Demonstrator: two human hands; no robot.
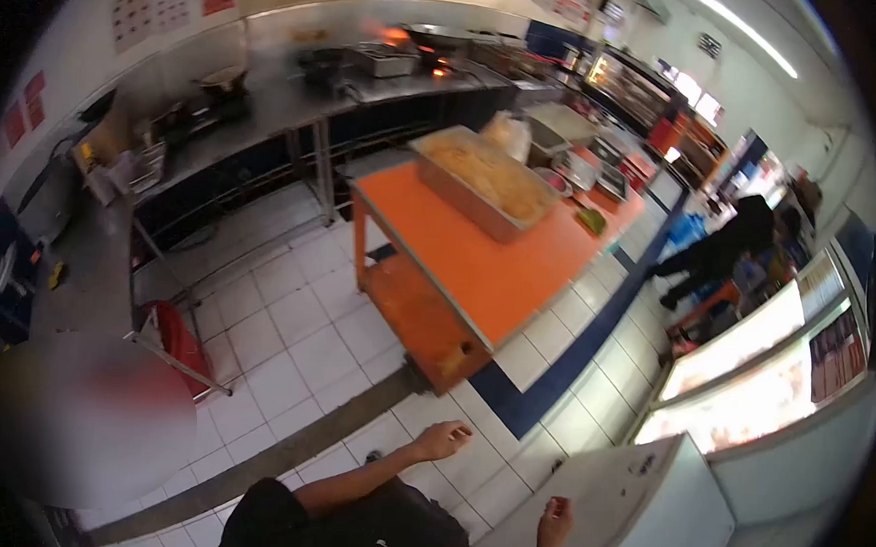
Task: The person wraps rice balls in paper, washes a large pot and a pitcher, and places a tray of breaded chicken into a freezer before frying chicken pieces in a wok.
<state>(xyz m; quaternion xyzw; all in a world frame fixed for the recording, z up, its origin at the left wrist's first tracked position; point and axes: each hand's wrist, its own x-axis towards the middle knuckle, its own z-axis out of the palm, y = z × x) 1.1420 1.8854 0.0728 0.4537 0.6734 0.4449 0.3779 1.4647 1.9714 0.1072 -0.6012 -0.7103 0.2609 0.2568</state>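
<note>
My left hand (442, 440) is stretched out in front of my dark shirt, over the tiled floor. Its fingers are loosely bent, and I see nothing in them. Lower right, my right hand (555, 521) is raised beside a white chest-like appliance (634, 487); its fingers curl loosely with no object visible. Neither hand touches anything I can make out. Ahead of my left hand stands an orange table (458, 265) with a lower shelf. A large metal tray (470, 205) on it holds a heap of yellowish food.
A steel counter (269, 119) with pans and a flaming burner (439, 63) runs along the back wall. A red tub (166, 335) is under the left counter. At right, a person in dark clothes (723, 247) bends near a lit display case (736, 384). A blurred shape fills the lower left.
</note>
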